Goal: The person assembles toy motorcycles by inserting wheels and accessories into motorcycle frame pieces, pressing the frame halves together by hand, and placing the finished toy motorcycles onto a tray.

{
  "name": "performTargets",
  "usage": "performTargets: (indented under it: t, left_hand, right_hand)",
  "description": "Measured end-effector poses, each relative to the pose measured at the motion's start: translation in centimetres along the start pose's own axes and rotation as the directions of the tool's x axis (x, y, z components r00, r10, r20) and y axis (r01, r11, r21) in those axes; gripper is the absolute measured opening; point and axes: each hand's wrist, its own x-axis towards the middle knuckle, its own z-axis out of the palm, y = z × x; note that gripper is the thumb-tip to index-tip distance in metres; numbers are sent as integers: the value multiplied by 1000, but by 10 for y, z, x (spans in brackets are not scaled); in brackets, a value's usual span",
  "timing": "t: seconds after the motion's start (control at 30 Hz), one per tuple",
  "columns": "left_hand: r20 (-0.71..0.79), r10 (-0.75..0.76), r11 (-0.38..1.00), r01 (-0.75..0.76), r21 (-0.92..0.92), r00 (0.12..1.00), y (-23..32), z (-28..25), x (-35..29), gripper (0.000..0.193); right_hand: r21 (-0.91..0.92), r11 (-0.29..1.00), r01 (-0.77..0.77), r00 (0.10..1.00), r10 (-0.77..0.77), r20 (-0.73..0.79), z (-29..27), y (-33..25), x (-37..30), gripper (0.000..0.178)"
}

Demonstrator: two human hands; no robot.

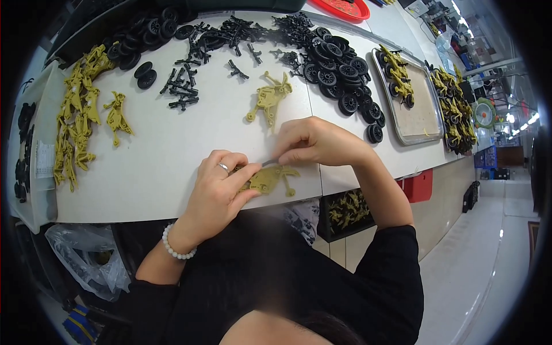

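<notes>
Near the table's front edge, my left hand (219, 183) pinches a yellow plastic toy motorcycle body (265, 180) between thumb and fingers. My right hand (302, 144) comes in from the right with its fingers closed at the upper side of that body. A thin dark piece (268, 163) shows between the two hands; its kind, and whether the right fingertips hold it, are hard to see. Just beyond the hands lies another yellow toy motorcycle body (269, 100). Further up the table are loose black fork-shaped parts (237, 69).
Yellow bodies (80, 115) are piled at left beside a white bin (43, 167). Black wheels (339, 66) and more black parts (230, 34) lie across the back. At right are a metal tray (422, 109) and assembled toy motorcycles (454, 109). A dark box (347, 215) sits below the edge.
</notes>
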Motion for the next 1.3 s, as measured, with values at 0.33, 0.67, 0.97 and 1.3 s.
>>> performTargets:
  t: [0.33,0.67,0.97,1.3]
  left_hand:
    - [13,-10,1000,11,-18,1000,0,0,1,39]
    - [20,-22,999,23,-31,1000,-1,-1,2,40]
    - [10,-24,999,24,-21,1000,-1,-2,3,40]
    - [9,-14,999,14,-31,1000,-1,-2,3,41]
  right_hand:
    - [-70,997,40,986,-50,-161,8,3,-5,13]
    - [-322,947,10,881,-161,-445,20,10,-23,21]
    - [62,974,-216,941,225,-255,8,-2,-11,17]
    - [212,940,-267,962,274,-4,0,-10,0,17]
